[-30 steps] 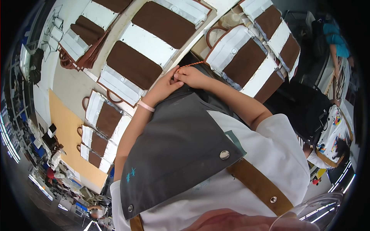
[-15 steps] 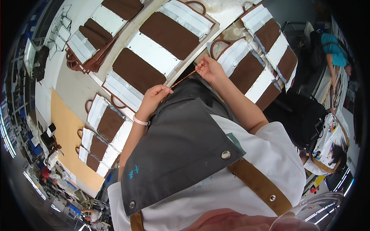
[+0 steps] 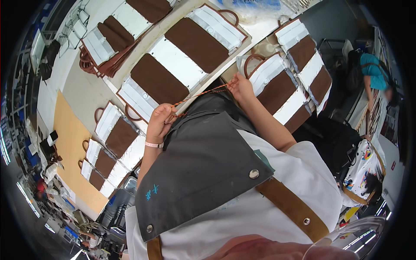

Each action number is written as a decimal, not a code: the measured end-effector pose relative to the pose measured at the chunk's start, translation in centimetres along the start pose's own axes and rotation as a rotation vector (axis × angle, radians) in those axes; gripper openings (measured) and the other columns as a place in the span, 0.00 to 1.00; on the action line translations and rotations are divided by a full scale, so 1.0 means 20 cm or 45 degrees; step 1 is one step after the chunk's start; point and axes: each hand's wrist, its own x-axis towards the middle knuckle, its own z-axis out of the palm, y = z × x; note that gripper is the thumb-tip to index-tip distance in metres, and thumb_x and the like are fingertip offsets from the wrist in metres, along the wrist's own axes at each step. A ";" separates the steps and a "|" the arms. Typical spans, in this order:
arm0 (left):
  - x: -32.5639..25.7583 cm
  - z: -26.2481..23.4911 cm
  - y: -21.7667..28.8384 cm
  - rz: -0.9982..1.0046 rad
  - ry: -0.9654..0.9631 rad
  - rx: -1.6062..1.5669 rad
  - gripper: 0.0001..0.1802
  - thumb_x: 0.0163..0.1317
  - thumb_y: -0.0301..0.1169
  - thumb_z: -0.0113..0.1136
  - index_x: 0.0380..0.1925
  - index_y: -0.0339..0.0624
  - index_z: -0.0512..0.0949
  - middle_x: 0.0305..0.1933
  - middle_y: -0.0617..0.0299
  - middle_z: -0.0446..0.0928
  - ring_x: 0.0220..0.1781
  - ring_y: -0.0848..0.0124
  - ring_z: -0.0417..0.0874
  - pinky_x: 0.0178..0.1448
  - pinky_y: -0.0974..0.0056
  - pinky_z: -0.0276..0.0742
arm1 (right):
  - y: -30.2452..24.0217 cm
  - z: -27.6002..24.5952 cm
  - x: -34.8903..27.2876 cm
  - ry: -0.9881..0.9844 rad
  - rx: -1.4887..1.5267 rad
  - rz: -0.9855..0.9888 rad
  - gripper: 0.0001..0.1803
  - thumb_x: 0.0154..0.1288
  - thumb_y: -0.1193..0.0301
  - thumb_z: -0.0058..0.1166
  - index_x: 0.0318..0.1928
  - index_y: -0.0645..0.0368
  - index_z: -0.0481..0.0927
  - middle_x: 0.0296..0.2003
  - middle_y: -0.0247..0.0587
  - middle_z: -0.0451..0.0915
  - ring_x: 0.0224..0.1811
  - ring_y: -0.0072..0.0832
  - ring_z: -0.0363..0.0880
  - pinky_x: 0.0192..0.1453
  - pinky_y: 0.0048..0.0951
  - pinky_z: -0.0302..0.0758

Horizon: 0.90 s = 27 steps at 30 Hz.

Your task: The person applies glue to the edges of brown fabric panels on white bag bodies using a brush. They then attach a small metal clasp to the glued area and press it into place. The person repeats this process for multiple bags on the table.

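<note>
A thin orange cord with dark flecks runs between my two hands, above the dark grey apron I wear. My left hand is closed, pinching one end; a short length of cord also shows beside its fingers. The other end sits in the closed fingers of my right hand. Just beyond the hands lies an opened-out bag piece with brown panels, white strips and a brown handle at each end. To the right of my right hand is a similar bag piece with a looped handle.
More brown and white bag pieces lie at the left, near a tan board. A stack of bag pieces is at the far left. At the right, a person in a teal top bends over a table; a patterned white garment is nearer.
My left hand has moved left, away from the right hand, so a longer stretch of cord shows between them. My view has shifted slightly.
</note>
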 end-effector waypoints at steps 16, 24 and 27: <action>0.06 0.05 0.08 -0.039 -0.266 0.539 0.14 0.66 0.37 0.52 0.34 0.36 0.79 0.38 0.60 0.79 0.43 0.70 0.77 0.53 0.67 0.69 | -0.30 -0.03 -0.23 -0.531 -0.647 0.306 0.08 0.66 0.73 0.41 0.36 0.64 0.73 0.15 0.34 0.68 0.19 0.27 0.70 0.31 0.30 0.73; 0.57 0.34 -0.18 -0.411 -0.339 1.074 0.19 0.70 0.40 0.44 0.49 0.38 0.73 0.44 0.63 0.75 0.45 0.77 0.75 0.51 0.71 0.72 | -0.32 -0.02 -0.38 -0.633 -1.217 0.023 0.11 0.69 0.72 0.37 0.37 0.66 0.73 0.16 0.31 0.67 0.15 0.20 0.66 0.24 0.23 0.69; 0.70 0.48 -0.32 -0.413 -0.324 0.713 0.20 0.69 0.40 0.45 0.53 0.39 0.71 0.42 0.65 0.74 0.44 0.77 0.73 0.50 0.71 0.72 | -0.34 0.00 -0.44 -0.506 -1.344 -0.044 0.12 0.70 0.70 0.38 0.36 0.65 0.74 0.16 0.32 0.67 0.15 0.20 0.66 0.21 0.23 0.68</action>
